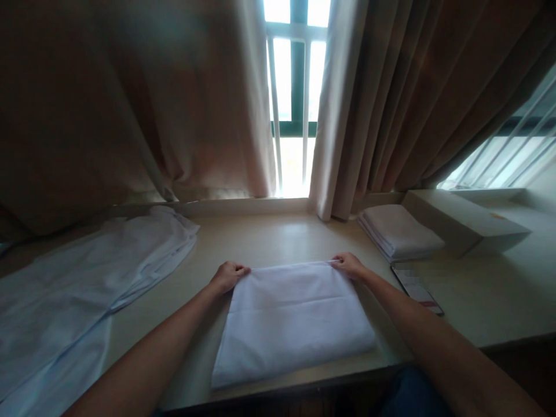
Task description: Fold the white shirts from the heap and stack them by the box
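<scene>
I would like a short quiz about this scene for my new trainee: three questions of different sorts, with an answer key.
1. Where do the left hand and right hand grip the folded white rectangular cloth?
a) near corners
b) far corners
c) middle
2. True or false: the loosely heaped white fabric lies to the left of that cloth.
3. What shows between the two long brown fabric curtains?

Key: 1. b; 2. true; 3. a bright green-framed window.
</scene>
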Tool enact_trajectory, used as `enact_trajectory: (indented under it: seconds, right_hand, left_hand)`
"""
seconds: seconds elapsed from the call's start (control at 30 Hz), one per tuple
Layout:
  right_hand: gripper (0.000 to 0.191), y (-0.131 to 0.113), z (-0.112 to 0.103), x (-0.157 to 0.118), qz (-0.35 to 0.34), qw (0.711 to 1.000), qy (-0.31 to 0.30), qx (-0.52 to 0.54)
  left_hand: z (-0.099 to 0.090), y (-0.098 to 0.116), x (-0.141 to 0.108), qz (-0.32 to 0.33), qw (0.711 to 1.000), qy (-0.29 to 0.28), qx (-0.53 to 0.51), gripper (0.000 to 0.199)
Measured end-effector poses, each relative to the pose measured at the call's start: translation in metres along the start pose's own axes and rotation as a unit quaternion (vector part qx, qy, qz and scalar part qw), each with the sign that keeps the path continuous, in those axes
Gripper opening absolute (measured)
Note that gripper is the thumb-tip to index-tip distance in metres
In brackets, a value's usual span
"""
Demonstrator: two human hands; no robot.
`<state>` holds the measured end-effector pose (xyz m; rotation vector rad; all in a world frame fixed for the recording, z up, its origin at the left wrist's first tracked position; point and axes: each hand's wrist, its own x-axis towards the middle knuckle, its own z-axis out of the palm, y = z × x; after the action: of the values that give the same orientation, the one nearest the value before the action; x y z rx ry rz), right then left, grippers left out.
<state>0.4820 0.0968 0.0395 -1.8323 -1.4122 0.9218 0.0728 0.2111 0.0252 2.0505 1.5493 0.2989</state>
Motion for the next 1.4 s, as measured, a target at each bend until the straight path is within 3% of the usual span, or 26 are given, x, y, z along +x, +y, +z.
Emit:
enact_trajectory:
  seconds: [0.17, 0.3, 0.4, 0.5, 0.57, 0.63, 0.73, 0.87, 1.0, 1.13, 1.4]
  right_hand:
    - [0.039, 0.003, -0.003, -0.011, 0.056, 0.998, 0.011, 0.033]
    - [0.054, 0.013, -0.013, -0.048, 0.097, 0.989, -0.014, 0.113]
    - [0.060, 0.025, -0.016, -0.081, 0.116, 0.974, -0.018, 0.194]
    - [0.055, 0.037, -0.012, -0.110, 0.135, 0.973, 0.010, 0.188]
    - [0.047, 0.042, -0.008, -0.128, 0.147, 0.975, 0.024, 0.164]
    - [0.041, 0.043, -0.003, -0.143, 0.154, 0.978, 0.031, 0.139]
    - [0.038, 0.042, 0.002, -0.162, 0.156, 0.981, 0.032, 0.107]
    - [0.033, 0.041, 0.003, -0.178, 0.138, 0.987, 0.007, 0.087]
    - [0.023, 0.047, -0.003, -0.185, 0.105, 0.991, -0.050, 0.062]
    - [0.024, 0.054, -0.010, -0.186, 0.130, 0.985, -0.104, 0.052]
    - [0.019, 0.064, -0.017, -0.192, 0.158, 0.978, -0.067, 0.114]
  left_hand:
    - [0.000, 0.003, 0.006, 0.004, 0.999, 0.032, 0.027, 0.046]
    - [0.000, 0.005, 0.001, 0.015, 0.997, 0.058, 0.055, 0.042]
    - [0.003, 0.020, -0.009, 0.036, 0.990, 0.111, 0.084, 0.043]
    - [0.018, 0.058, -0.025, 0.164, 0.961, 0.164, 0.148, 0.043]
    - [0.036, 0.090, -0.035, 0.285, 0.932, 0.127, 0.185, 0.042]
    - [0.057, 0.117, -0.041, 0.353, 0.909, 0.073, 0.209, 0.049]
    - [0.084, 0.138, -0.042, 0.321, 0.920, -0.004, 0.226, 0.063]
    - [0.101, 0.136, -0.037, 0.282, 0.932, -0.034, 0.225, 0.067]
    - [0.104, 0.133, -0.036, 0.285, 0.931, -0.023, 0.227, 0.066]
    - [0.106, 0.136, -0.036, 0.278, 0.931, -0.023, 0.236, 0.065]
    - [0.108, 0.136, -0.037, 0.284, 0.927, -0.017, 0.243, 0.064]
